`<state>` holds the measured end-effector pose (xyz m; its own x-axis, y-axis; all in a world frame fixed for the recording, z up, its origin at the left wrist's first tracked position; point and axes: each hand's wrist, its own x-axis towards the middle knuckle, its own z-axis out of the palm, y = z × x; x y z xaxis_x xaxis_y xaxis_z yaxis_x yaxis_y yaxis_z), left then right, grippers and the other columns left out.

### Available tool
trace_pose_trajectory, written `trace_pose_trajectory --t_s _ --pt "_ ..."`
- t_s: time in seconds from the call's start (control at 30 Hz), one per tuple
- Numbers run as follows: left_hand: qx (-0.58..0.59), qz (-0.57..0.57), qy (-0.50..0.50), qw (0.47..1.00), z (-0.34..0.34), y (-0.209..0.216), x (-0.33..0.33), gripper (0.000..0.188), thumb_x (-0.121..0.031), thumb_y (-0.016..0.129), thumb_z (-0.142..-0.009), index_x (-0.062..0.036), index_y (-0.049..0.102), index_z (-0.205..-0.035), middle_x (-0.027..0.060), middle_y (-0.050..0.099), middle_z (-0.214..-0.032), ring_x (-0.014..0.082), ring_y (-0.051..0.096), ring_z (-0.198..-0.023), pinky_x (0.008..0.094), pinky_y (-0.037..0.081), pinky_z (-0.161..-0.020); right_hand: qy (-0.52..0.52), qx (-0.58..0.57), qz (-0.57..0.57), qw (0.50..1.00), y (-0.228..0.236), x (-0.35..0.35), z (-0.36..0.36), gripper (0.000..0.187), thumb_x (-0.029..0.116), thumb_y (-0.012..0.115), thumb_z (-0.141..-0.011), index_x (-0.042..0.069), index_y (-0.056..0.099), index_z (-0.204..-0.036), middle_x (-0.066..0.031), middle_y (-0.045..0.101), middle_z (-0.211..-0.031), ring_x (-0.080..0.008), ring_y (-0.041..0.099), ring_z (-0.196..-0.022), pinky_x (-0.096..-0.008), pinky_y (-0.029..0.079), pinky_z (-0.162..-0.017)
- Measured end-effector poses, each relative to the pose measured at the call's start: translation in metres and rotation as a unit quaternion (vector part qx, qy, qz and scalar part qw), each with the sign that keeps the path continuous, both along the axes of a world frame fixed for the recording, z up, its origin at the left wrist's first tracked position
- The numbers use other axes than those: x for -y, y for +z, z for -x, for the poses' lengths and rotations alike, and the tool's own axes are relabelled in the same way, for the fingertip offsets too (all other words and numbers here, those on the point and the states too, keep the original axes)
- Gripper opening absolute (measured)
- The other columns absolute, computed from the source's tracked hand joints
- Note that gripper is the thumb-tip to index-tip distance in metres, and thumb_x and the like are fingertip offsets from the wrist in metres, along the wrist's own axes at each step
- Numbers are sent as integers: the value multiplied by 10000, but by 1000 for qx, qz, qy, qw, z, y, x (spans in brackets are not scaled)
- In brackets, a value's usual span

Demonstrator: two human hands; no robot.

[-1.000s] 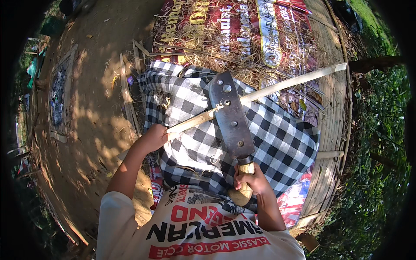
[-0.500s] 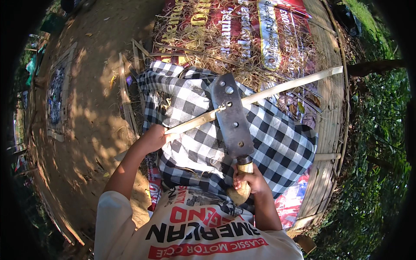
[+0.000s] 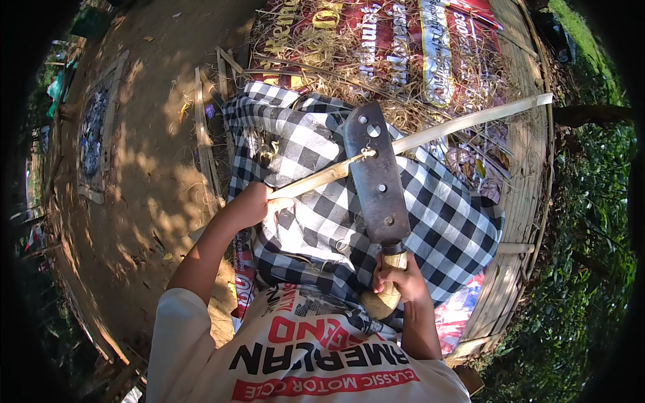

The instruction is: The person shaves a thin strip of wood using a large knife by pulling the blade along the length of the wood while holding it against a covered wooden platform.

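My left hand (image 3: 254, 204) is closed around the near end of a long, pale bamboo strip (image 3: 470, 121), which slants up to the far right. In my right hand (image 3: 401, 276) is the wooden handle of a cleaver (image 3: 378, 195). Its broad dark blade has several round holes and lies across the middle of the strip, hiding that part. A small curled shaving (image 3: 367, 153) shows on the blade where it crosses the strip. Beneath both, a black and white checkered cloth (image 3: 302, 144) drapes over my lap.
Beyond the cloth, a red printed banner (image 3: 369, 40) is strewn with thin shavings (image 3: 316, 60). Bamboo slats (image 3: 521, 181) edge the platform on the right, with green plants (image 3: 591, 221) past them. Bare dirt ground (image 3: 154, 148) lies left, beside split bamboo pieces (image 3: 203, 134).
The whole scene sits slightly further right in the view. Both hands keep their grips, and the blade still crosses the strip at nearly the same place.
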<state>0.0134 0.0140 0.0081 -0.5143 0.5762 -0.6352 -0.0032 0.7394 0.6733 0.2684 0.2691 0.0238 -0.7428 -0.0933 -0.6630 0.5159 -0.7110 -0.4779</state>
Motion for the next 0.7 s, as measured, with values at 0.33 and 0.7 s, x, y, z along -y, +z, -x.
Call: trace_pose_trajectory --t_s 0.33,0.7 --pt "18 -19 7 1000 -1 -4 5 368 -328 692 -875 39 694 -909 191 621 -627 188 562 -527 342 450 -548 -7 -34 218 975 -32 8 -4 331 12 593 -596 -8 463 -900 -125 489 -598 -239 521 -471 -374 455 -487" --pt "-37 64 -20 997 0 1 2 347 -289 677 -870 58 675 -848 234 595 -622 327 549 -504 398 443 -534 -22 27 -40 999 -3 -13 11 252 -8 600 -635 -28 485 -858 -118 503 -564 -236 543 -452 -370 492 -484"
